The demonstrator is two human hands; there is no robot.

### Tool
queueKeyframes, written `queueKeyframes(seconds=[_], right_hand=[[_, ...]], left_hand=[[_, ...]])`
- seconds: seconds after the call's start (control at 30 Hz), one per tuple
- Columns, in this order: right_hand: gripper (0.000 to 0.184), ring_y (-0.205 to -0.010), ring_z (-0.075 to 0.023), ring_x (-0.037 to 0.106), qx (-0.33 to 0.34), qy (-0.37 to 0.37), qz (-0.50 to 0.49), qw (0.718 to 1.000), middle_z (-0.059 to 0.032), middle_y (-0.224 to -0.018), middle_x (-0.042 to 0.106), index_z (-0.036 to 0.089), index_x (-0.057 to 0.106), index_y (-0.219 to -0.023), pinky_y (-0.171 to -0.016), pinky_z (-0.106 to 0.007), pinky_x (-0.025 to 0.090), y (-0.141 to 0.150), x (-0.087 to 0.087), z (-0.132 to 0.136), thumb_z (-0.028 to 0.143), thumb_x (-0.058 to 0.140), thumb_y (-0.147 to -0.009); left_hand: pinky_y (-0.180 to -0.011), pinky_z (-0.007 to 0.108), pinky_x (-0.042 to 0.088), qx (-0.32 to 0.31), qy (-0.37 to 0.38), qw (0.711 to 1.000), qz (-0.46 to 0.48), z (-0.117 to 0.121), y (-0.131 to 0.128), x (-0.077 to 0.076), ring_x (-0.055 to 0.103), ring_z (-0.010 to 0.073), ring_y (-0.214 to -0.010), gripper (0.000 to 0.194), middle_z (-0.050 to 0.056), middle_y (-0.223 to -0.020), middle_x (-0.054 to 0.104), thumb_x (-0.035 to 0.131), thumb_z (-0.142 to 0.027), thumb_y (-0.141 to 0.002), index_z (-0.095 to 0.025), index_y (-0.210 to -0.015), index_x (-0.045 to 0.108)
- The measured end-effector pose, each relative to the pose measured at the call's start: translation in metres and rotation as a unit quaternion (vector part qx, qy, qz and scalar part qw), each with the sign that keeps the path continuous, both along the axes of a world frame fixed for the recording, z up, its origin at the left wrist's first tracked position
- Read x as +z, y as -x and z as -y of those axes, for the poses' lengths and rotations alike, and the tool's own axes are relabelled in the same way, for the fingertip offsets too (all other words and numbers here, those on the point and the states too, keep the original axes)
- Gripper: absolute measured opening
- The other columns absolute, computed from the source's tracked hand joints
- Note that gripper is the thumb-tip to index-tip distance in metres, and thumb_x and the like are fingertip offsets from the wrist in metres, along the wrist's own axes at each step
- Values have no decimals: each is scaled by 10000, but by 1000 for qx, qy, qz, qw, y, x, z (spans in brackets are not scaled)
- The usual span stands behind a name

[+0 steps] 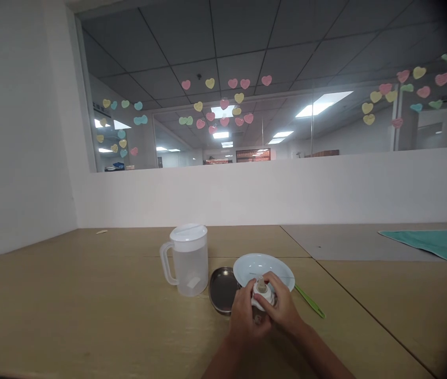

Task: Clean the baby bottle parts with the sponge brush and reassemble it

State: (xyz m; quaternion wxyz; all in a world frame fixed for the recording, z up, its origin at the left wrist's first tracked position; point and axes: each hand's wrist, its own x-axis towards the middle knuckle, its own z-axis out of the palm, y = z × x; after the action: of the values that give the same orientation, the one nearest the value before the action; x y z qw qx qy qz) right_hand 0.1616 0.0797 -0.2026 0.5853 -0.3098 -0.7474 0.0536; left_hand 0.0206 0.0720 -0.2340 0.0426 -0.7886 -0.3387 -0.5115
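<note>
Both hands are closed around a baby bottle (pixel 263 296) with a white collar and a translucent teat pointing up. My left hand (pixel 242 315) grips its left side, and my right hand (pixel 282 306) has its fingers around the collar from the right. Most of the bottle's body is hidden by the hands. Just behind them sits a pale blue-white bowl (pixel 263 261), partly covered by the fingers. A dark metal dish (pixel 222 290) lies to the left of the hands. On the right, a green handle (pixel 311 302) sticks out from beside the bowl.
A translucent lidded jug (pixel 190 263) stands left of the dish, its handle facing left. The wooden table (pixel 89 305) runs back to a white wall (pixel 286 192) below a window with heart-shaped notes. A teal cloth (pixel 440 243) lies at the far right.
</note>
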Motion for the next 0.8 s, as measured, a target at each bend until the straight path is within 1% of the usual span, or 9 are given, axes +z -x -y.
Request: queueKeyframes(seconds=[0.07, 0.17, 0.23, 0.33, 0.4, 0.57, 0.63, 0.73, 0.8], right_hand=[[166, -731, -177, 562, 0, 13, 4, 1000, -31, -775, 597, 186, 568, -826, -666, -272, 451, -1, 2, -1, 342, 586, -771], [190, -813, -202, 595, 43, 43, -4, 998, -58, -866, 646, 189, 608, -891, -740, -292, 465, -4, 2, -1, 350, 551, -808], [255, -872, -217, 611, 87, 71, -27, 993, -69, -952, 665, 194, 614, -1006, -779, -302, 473, -5, 2, 0, 358, 521, -835], [383, -901, -222, 625, 125, 100, -55, 986, -69, -1015, 671, 201, 532, -1206, -792, -312, 484, -6, -2, -1, 366, 474, -864], [425, -974, -231, 609, 112, 90, -57, 988, -77, -1090, 652, 201, 485, -1269, -851, -334, 469, -7, -5, -5, 366, 435, -881], [405, -1100, -228, 545, -13, 33, -52, 998, -82, -1247, 559, 210, 482, -1272, -948, -369, 419, -14, -9, -14, 336, 361, -907], [435, -1130, -238, 520, -18, -4, -15, 1000, -91, -1281, 527, 202, 448, -1300, -960, -379, 409, -15, -8, -12, 345, 399, -891], [521, -1165, -252, 487, 5, -43, 51, 998, -107, -1317, 489, 191, 372, -1352, -970, -388, 397, -11, -6, -7, 343, 459, -861], [524, -1144, -241, 503, 2, -48, 48, 998, -112, -1288, 510, 186, 322, -1376, -954, -384, 406, -9, -7, -5, 314, 422, -877]], left_hand=[[-879, 427, 471, -15, 49, 998, 21, -1, 1, -1, 566, 275, -1033, 671, 162, -1193, 560, 576, -266, -706, -118, -1311, 328], [-889, 416, 464, -55, 112, 991, 44, -1, 4, -1, 573, 263, -1024, 694, 146, -1168, 575, 585, -269, -724, -131, -1333, 283], [-899, 415, 458, -86, 126, 987, 54, -1, 6, 0, 574, 260, -1029, 687, 138, -1171, 576, 573, -254, -735, -144, -1340, 267], [-913, 417, 450, -110, 122, 985, 59, -2, 6, -1, 562, 266, -1054, 678, 136, -1204, 558, 570, -232, -725, -161, -1334, 281], [-910, 420, 452, -104, 115, 986, 58, -3, 6, -2, 561, 269, -1048, 685, 136, -1204, 553, 575, -233, -712, -161, -1331, 291], [-902, 430, 456, -74, 77, 993, 43, -5, 4, -7, 556, 276, -1049, 684, 152, -1193, 543, 580, -247, -701, -137, -1315, 297], [-899, 429, 459, -69, 70, 995, 36, -6, 5, -8, 559, 274, -1047, 683, 151, -1189, 545, 573, -231, -695, -135, -1311, 295], [-891, 425, 466, -63, 68, 995, 28, -6, 5, -8, 565, 269, -1038, 688, 144, -1179, 550, 566, -216, -689, -141, -1314, 288], [-895, 427, 464, -59, 64, 996, 24, -5, 5, -7, 562, 270, -1045, 686, 145, -1189, 545, 566, -221, -692, -144, -1313, 286]])
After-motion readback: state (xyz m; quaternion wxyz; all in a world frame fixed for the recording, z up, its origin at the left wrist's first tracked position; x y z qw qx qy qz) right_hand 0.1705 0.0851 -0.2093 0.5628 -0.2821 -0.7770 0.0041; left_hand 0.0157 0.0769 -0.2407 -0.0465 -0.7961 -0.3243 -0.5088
